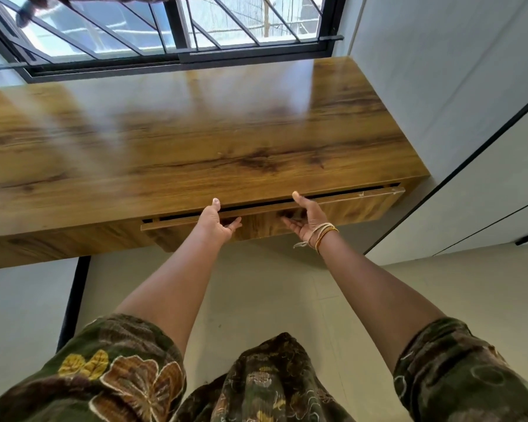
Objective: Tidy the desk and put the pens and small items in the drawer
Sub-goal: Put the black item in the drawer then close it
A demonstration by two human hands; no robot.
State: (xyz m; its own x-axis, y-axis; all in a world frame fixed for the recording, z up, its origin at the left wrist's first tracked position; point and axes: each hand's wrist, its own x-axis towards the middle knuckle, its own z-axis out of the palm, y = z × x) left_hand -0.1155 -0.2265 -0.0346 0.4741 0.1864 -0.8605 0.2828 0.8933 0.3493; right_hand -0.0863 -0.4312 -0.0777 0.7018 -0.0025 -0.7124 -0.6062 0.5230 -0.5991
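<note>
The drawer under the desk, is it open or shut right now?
Barely open: a thin dark gap shows between the drawer front and the desk edge. Both hands rest on its front.

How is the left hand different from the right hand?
The right hand wears thread bangles at its wrist; the left hand wears nothing. The right hand's palm shows more openly; the left hand's fingers curl further under. Both rest a thumb on the drawer front's top edge, fingers below.

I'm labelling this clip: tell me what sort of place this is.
Probably a room in a home: a built-in wooden desk with a drawer under a barred window, beside white wardrobe panels.
</note>
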